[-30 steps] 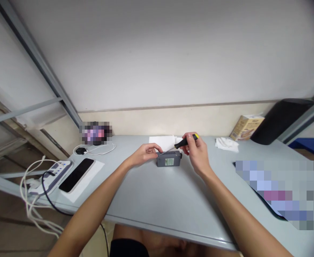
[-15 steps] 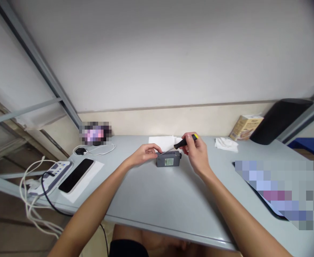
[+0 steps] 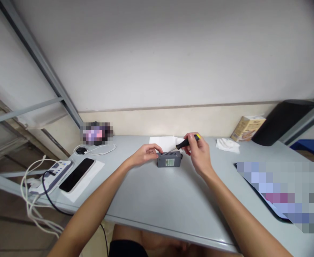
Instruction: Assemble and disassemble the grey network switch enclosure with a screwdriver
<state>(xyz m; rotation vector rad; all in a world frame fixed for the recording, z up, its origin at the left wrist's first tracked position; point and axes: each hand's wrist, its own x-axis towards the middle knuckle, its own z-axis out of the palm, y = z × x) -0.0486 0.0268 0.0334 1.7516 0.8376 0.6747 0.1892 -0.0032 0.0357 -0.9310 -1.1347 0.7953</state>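
A dark grey vented box, with a pale green label on its front, stands on the desk in the middle of the head view. My left hand grips the box's left end, fingers over its top corner. In my right hand, closed around the handle, is a black screwdriver with a yellow end. Its thin shaft slants down to the left across the slotted top of the box, and the tip lies close to my left fingers. Exactly where the tip touches is too small to tell.
White paper lies behind the box, and a crumpled tissue to the right. A yellow carton and a black cylinder stand at the back right. A phone, power strip and white cables occupy the left.
My right hand and the screwdriver have shifted very slightly to the right. My left hand keeps its hold on the grey box, and the view has moved a little.
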